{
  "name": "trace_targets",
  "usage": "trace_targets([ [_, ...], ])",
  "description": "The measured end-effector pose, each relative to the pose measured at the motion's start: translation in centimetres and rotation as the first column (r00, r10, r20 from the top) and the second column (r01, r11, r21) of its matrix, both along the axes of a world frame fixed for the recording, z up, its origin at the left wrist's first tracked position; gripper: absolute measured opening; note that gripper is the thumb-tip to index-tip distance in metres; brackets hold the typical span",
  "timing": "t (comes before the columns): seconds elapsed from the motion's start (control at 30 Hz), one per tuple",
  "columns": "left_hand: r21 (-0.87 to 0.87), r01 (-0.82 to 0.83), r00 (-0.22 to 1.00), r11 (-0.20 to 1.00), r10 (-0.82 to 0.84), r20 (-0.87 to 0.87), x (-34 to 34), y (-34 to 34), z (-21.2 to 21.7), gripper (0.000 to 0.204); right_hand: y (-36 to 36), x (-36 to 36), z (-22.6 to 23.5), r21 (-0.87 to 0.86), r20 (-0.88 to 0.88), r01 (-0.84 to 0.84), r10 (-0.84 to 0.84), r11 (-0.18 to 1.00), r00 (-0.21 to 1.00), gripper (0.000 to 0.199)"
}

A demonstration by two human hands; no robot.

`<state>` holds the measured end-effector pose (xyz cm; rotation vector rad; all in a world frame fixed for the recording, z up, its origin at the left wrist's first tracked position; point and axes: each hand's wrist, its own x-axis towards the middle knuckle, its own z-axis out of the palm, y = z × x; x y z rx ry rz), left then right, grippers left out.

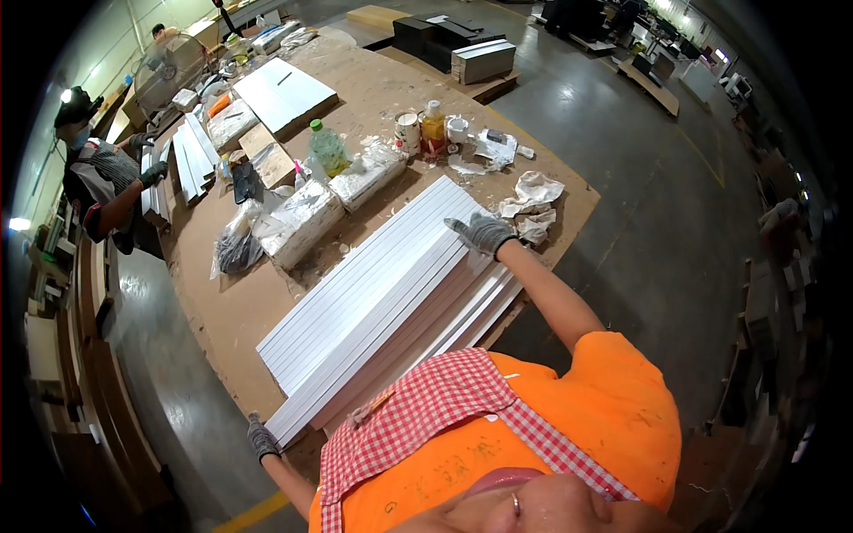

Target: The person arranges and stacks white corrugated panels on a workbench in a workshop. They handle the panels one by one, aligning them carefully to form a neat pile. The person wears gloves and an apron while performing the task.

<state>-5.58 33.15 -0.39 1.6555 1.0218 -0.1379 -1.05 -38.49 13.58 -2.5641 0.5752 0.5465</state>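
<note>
A stack of long white grooved panels (382,293) lies slantwise on the brown workbench (222,311). My right hand (482,233), in a grey glove, sits on the far upper end of the stack, fingers curled over the top panel's edge. My left hand (262,438), also gloved, grips the near lower-left corner of the same stack at the bench edge. My orange shirt and red checked apron fill the bottom of the view.
Plastic-wrapped white bundles (302,222), a green bottle (327,147), cans and an orange bottle (431,124) and crumpled rags (533,200) lie beyond the stack. A gloved co-worker (107,178) handles white strips (191,160) at far left. Dark boxes (462,49) sit on a pallet.
</note>
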Motion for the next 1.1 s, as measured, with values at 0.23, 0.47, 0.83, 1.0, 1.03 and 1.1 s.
trace_targets([
  [0.23,-0.363,0.073,0.995,0.929,-0.044,0.087,-0.8,-2.0,2.8,0.059,-0.4,-0.1,-2.0,-0.195,0.293,-0.566,0.598,0.801,0.746,0.1],
  [0.47,-0.342,0.328,0.925,0.881,-0.225,0.307,-4.1,0.4,4.9,0.041,-0.1,-0.2,-6.1,0.023,0.624,-0.444,0.334,0.896,0.706,0.081],
  [0.83,-0.19,-0.192,0.945,0.963,0.233,0.229,-3.5,-4.5,2.7,0.031,0.5,-1.0,-5.9,-0.006,0.555,-0.247,0.209,0.969,0.805,0.067],
  [1.0,0.061,-0.04,0.863,0.997,0.004,0.505,-1.6,-0.6,1.7,0.044,0.9,-0.1,-4.4,-0.006,0.566,-0.279,0.233,0.96,0.791,0.074],
  [1.03,0.014,-0.058,0.909,0.998,0.047,0.414,0.2,-3.9,6.8,0.045,0.8,0.6,-4.0,-0.001,0.574,-0.281,0.231,0.96,0.786,0.076],
  [1.1,-0.031,-0.061,0.946,0.998,0.068,0.317,3.3,-7.2,13.1,0.047,-0.5,3.3,-4.3,-0.018,0.631,-0.314,0.255,0.949,0.733,0.085],
])
